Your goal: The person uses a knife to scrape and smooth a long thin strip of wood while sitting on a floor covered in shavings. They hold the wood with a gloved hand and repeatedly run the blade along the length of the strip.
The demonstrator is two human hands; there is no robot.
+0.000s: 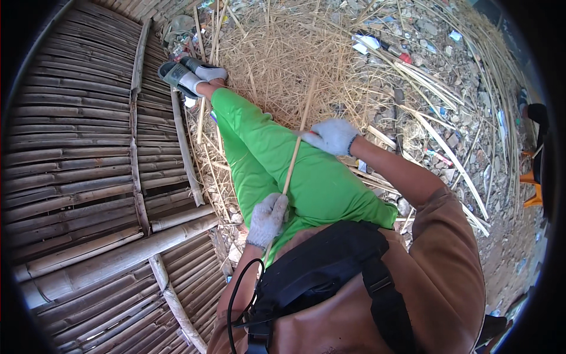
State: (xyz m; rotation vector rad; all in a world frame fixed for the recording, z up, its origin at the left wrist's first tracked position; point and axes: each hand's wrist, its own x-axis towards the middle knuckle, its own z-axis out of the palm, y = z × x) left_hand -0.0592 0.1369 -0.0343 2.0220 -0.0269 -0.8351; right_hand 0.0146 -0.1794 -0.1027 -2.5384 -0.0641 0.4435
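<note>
A long, thin bamboo strip [293, 156] slants across my green trousers, its far end above the straw. My left hand [268, 217], in a white knitted glove, is closed around its lower part near my lap. Past the fist, the strip's near end runs toward my waist. My right hand [335, 136], gloved the same way, lies over my thigh with its fingers curled and the thumb side against the strip. Whatever it grips, possibly a small blade, is too hidden to make out.
At left stands a bamboo-slat platform [76, 159] with thick cross poles. Pale shavings [283, 59] cover the ground ahead. Split bamboo strips [448, 147] lie over rubble and litter at right. An orange object [530, 189] is at the far right edge. A black strap bag [330, 253] crosses my waist.
</note>
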